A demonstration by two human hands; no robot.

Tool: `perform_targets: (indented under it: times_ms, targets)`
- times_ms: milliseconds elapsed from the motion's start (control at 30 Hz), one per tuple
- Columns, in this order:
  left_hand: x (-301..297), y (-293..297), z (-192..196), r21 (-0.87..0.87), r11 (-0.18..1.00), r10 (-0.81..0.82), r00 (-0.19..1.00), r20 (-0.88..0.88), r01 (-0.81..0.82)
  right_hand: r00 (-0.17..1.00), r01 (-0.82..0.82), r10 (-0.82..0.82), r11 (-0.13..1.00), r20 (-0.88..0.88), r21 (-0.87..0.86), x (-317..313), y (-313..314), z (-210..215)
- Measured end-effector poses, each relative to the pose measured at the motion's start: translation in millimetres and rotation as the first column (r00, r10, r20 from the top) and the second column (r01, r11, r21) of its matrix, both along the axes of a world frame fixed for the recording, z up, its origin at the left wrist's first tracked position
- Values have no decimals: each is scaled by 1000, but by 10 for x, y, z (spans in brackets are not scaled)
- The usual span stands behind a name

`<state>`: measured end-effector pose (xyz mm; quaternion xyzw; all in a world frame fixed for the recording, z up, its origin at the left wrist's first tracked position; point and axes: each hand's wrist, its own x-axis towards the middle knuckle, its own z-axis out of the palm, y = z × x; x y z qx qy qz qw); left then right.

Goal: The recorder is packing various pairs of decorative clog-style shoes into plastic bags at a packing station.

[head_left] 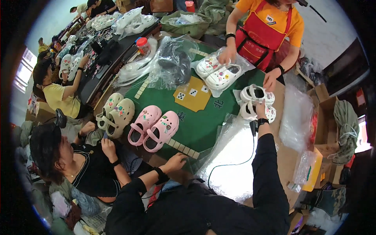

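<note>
My right hand (261,111) reaches over the table's right side and grips a small white clog (248,111) by its strap area. Its mate (250,93) sits just beyond it, and both have colourful charms. A co-worker's hand (270,81) is at the far edge of this pair. My left hand (175,162) rests at the near table edge, fingers loosely stretched and nothing in them. Close by stand pink clogs (161,130) with charms. Beige clogs (120,117) stand further left. The co-worker's other hand (227,55) touches larger white clogs (224,77) on plastic wrap.
Clear plastic bags (227,164) lie before me, crossed by a black cable (231,164). More plastic (174,60) and a red-lidded jar (143,46) are at the far left. A seated person (90,168) works on my left. Cardboard boxes (327,121) stand right.
</note>
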<state>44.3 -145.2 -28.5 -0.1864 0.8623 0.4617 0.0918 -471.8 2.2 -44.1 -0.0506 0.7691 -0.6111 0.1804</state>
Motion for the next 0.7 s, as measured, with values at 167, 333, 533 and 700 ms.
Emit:
perform_targets:
  times_ms: [167,333,533,700]
  targets:
    - [23,-129,5,-168,896,357,893,-274,-410,785,-48,301,901,-541,432,716,-117,97]
    - [153,-664,87,-479,394,626,610,-486,-785,877,-317,391,908,-280,275,2034,55,525]
    - [-84,-1160,61,-250,406,816,472,-335,-879,754,-656,649,752,95,63,3167,499,471]
    - [-42,-1568,-210,-54,614,781,616,-104,-788,764,-642,635,766,119,33,3756,716,607]
